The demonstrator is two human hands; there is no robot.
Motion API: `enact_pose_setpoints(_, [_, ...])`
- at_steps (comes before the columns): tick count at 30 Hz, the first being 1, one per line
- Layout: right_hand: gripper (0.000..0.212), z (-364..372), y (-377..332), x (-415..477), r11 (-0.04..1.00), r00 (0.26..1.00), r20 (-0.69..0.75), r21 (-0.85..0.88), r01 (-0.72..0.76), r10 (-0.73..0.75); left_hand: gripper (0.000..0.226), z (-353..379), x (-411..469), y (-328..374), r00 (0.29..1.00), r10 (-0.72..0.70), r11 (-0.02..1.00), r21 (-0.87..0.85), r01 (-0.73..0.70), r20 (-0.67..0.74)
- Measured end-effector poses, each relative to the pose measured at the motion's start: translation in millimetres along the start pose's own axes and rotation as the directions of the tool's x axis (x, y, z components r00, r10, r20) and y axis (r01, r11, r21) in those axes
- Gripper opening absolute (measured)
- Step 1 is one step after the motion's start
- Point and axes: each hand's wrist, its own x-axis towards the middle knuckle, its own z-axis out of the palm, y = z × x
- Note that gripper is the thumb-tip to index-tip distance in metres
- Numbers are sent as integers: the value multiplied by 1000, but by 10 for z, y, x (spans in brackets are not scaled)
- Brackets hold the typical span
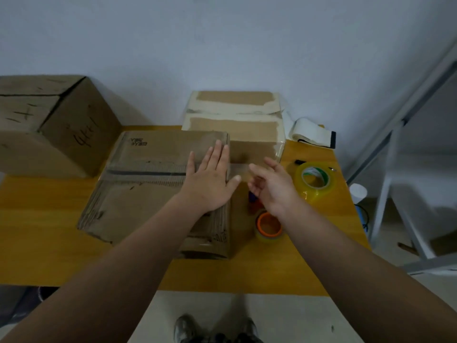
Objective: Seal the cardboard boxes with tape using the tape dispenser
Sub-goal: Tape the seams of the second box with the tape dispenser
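My left hand point(207, 184) flat on the box point(148, 189), right hand point(272, 188) slack at three o'clock (gripping nothing), I risk wrinkled tape point(238, 169) if the box slides.

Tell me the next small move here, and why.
Probably smooth the right hand down the right side of the box, pressing what looks like a tape strip there. The left hand lies flat on the box top, steadying it; the right hand is open beside that edge, holding nothing.
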Motion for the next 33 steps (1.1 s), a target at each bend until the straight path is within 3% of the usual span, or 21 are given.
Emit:
enact_pose_setpoints(3, [59,4,-118,-101,962,985,-17,-218,164,-172,74,-2,5,-4,1000,10,1000,-10,-10,14])
enact_pose_setpoints(5, [59,4,-166,-148,875,956,-19,-409,259,-292,78,-27,17,-33,998,26,1000,-10,-25,49])
enact_pose_setpoints(8, [61,3,-200,-139,779,926,-31,-551,299,-377,88,-108,42,-149,992,64,998,11,-65,113])
enact_pose_setpoints(20, [49,10,258,112,888,951,-233,-454,78,-203,93,-67,-15,-210,997,72,997,-10,-72,0])
enact_pose_setpoints(25, [58,171,495,124,939,980,-187,-344,-7,-61,104,-61,-147,-502,994,101,995,3,-101,-30])
enact_pose_setpoints(28, [66,251,505,90,816,946,-224,-574,66,-234,102,-84,-216,-604,992,122,992,21,-121,-38])
enact_pose_setpoints(30, [53,308,449,8,787,906,-231,-597,157,-355,100,-90,-230,-598,988,148,989,28,-147,-50])
enact_pose_setpoints(31, [49,373,427,-71,840,933,-191,-516,169,-305,99,-89,-223,-586,986,161,987,36,-159,-52])
enact_pose_setpoints(33, [72,522,441,-197,905,997,-61,-424,22,-53,95,-81,-193,-566,986,164,986,43,-163,-33])
